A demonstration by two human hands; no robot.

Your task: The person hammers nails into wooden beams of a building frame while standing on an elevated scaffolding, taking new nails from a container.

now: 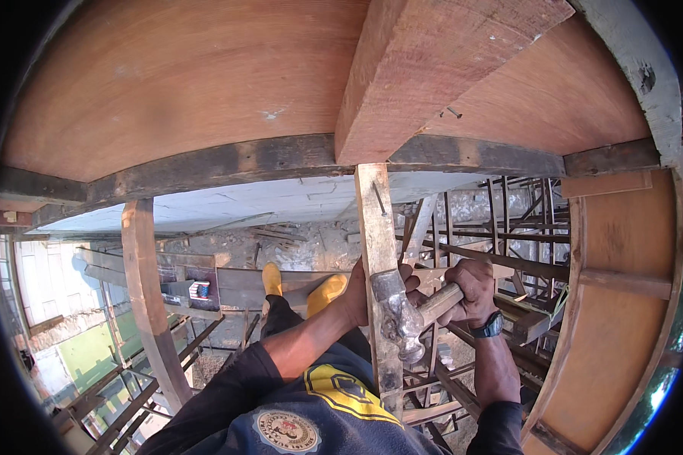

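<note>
My right hand (pixel 472 291) is closed around the short wooden handle of a hammer (pixel 397 312). The worn steel head lies against or just in front of an upright wooden post (pixel 372 235), pointing down and to the left. My left hand (pixel 352 297) grips the same post from behind, and its fingertips show past the right edge. A nail (pixel 378 199) slants out of the post's upper part, above both hands. The post's top meets a thick reddish beam (pixel 432 68), which has other nails (pixel 452 112) sticking out near its right side.
Plywood panels (pixel 205 76) framed by dark battens (pixel 273 158) stretch overhead. Another wooden post (pixel 144 288) stands at left, with a panelled form (pixel 622 303) at right. My yellow boots (pixel 272 279) rest on a dark plank (pixel 235 284), high above scaffold bars and rubble.
</note>
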